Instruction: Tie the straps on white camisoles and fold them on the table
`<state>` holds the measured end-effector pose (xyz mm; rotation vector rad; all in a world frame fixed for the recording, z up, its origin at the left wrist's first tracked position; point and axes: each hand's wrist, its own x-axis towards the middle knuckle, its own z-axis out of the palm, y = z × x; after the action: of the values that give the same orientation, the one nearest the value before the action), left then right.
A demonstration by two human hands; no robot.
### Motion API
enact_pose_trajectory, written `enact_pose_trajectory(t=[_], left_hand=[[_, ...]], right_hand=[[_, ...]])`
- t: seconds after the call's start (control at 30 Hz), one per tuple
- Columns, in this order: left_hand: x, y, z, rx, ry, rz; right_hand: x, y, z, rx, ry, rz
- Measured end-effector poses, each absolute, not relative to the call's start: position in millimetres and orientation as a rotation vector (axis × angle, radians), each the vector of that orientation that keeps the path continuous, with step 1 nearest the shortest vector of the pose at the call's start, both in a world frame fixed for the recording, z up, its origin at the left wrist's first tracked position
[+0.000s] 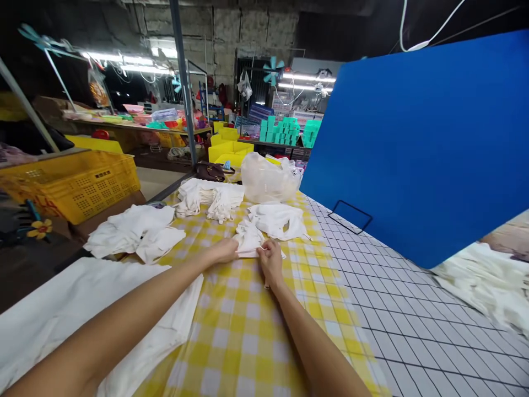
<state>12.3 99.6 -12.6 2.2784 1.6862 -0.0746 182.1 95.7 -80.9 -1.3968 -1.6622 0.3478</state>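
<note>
Both hands hold one small white cloth piece (249, 240) that lies on the yellow checked cloth (243, 331) near the middle of the worktop. The left hand (225, 251) presses and grips its left edge, and the right hand (270, 259) pinches its near edge with the fingers closed on it. The piece looks light, thin and soft, so I think it folds easily and is best taken at its edges or corners. More white pieces (279, 219) lie just behind it, and other piles (132, 231) are toward the left edge. A clear plastic bag (266, 179) stands at the far edge; its contents are not clear. A yellow crate (78, 184) stands beside the worktop on the left, and I cannot see inside it.
</note>
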Motion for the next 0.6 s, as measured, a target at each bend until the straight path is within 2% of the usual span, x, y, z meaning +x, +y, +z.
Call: enact_pose_trajectory(t=[0.2, 0.4, 0.47, 0.6], left_hand=[[17.4, -6.9, 6.8, 2.155, 1.457, 0.122], [30.7, -109.3, 4.5, 2.116, 0.888, -0.085], [30.4, -112.2, 2.9, 2.166, 0.962, 0.070], [32.8, -93.7, -9.4, 2.294, 1.409, 0.384]], right_hand=[[232.4, 7.0, -57.9, -1.160, -1.926, 0.660], [272.3, -107.6, -29.7, -1.348, -2.317, 0.808], [278.8, -128.2, -22.8, -1.402, -2.362, 0.856], [280.8, -139.9, -17.6, -1.566, -2.358, 0.861]])
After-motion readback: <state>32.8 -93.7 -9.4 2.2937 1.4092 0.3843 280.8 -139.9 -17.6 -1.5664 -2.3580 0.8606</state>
